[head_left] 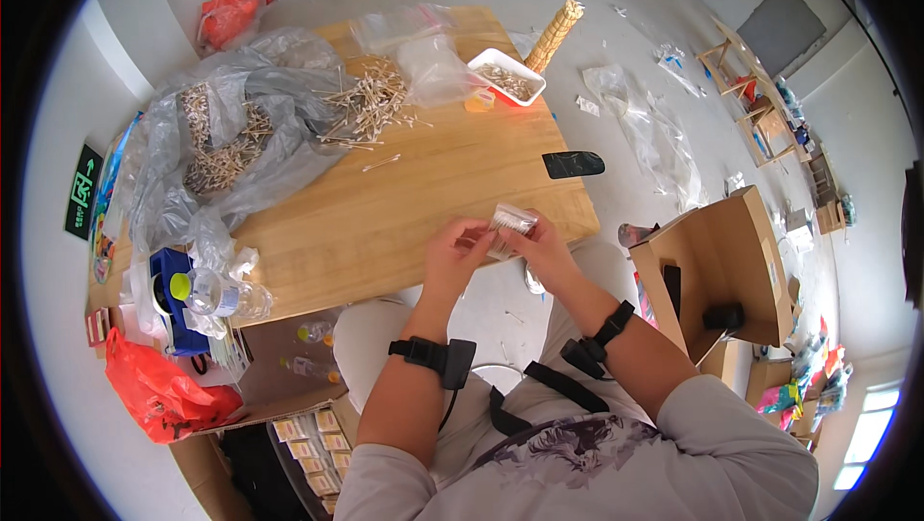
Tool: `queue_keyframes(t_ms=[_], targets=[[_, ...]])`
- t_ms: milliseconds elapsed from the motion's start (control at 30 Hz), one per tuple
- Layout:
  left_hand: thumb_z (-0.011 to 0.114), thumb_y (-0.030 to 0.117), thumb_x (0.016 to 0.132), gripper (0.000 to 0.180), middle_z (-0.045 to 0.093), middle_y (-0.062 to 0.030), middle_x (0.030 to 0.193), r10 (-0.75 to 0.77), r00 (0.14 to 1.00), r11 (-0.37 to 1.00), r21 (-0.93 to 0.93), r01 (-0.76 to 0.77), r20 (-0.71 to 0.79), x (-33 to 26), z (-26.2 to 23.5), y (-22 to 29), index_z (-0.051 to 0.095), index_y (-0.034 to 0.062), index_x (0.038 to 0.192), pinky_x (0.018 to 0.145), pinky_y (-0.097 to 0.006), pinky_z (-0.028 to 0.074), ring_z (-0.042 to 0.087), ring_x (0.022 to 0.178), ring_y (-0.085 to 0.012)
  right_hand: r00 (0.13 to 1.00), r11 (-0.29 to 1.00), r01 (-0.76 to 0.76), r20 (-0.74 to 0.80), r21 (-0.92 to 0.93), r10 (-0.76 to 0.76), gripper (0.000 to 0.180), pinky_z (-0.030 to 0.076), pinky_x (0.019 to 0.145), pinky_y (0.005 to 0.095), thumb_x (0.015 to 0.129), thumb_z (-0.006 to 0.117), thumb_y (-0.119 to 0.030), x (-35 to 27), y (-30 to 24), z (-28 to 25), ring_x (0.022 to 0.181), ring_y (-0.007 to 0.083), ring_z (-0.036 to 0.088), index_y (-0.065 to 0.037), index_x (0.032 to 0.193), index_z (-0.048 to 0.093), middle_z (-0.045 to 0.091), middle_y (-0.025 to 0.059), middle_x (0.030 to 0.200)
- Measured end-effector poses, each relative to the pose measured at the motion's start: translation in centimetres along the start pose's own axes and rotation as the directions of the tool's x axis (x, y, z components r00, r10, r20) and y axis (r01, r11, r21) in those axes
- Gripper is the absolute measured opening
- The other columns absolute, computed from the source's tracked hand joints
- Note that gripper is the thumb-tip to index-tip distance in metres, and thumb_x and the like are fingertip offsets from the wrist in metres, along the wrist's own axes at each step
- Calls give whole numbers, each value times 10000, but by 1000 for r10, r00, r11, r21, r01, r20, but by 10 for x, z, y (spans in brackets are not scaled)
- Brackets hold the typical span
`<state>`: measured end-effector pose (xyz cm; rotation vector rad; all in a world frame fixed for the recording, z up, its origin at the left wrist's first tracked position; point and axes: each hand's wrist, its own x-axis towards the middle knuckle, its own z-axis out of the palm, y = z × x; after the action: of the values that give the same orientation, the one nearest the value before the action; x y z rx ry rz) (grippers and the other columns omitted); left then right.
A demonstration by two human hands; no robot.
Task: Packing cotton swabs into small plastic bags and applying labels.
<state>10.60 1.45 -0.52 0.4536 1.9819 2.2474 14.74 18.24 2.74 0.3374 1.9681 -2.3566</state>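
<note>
Left hand: grip pinching small clear packet.
Right hand: grip pinching same packet.
Position: above counter near edge.

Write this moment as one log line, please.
left hand: holds small clear plastic packet of cotton swabs | right hand: holds same packet | place: near edge of light wooden table | nearby: loose swab pile, white tray

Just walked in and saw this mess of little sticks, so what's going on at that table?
A person seated at a wooden table holds a small clear packet of cotton swabs between both hands: left hand, right hand. Loose swabs lie in a pile farther back, beside grey plastic bags and a white tray holding more.
</note>
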Motion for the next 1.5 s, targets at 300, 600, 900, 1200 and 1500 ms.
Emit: queue_keyframes(t_ms=[300, 600, 900, 1200, 1500], targets=[[757, 40, 853, 157, 683, -75, 959, 122, 992, 984, 135, -115, -40, 1, 0, 8, 687, 22, 992, 691, -268, 536, 672, 791, -147, 997, 994, -52, -55, 91, 58, 309, 544, 821, 291, 943, 704, -165, -1, -3, 6, 969, 123, 640, -17, 1188, 587, 663, 61, 1086], [765, 57, 845, 184, 694, -92, 927, 142, 988, 972, 199, -129, -53, 1, 1, 10, 689, 24, 1009, 681, -276, 543, 675, 777, -164, 997, 998, 3, -78, -56, -7, 293, 557, 785, 281, 936, 706, -147, 0, 3, 3, 935, 131, 646, -12, 1163, 580, 655, 70, 1076], [754, 59, 842, 184, 685, -91, 944, 145, 989, 958, 250, -143, 10, 3, 0, 8, 672, 41, 1006, 709, -306, 526, 669, 823, -194, 994, 995, -6, -110, -99, -5, 256, 495, 694, 238, 926, 712, -146, -1, 2, 6, 815, 86, 603, -41, 1136, 611, 664, 33, 1003], [736, 54, 846, 161, 677, -86, 931, 173, 985, 959, 228, -169, 1, 4, 1, 3, 664, 41, 990, 700, -301, 511, 647, 799, -184, 989, 943, 63, -108, -325, -103, 279, 460, 654, 231, 908, 708, -163, 2, 11, 1, 751, 67, 555, -30, 1137, 619, 670, 25, 965], [753, 66, 839, 147, 664, -71, 881, 148, 989, 964, 223, -147, 14, 3, -2, 2, 662, 38, 952, 701, -290, 505, 632, 787, -164, 986, 852, 106, -59, -513, -158, 269, 517, 708, 284, 900, 697, -164, -3, -2, 5, 795, 137, 636, -46, 1126, 613, 699, 88, 993]])
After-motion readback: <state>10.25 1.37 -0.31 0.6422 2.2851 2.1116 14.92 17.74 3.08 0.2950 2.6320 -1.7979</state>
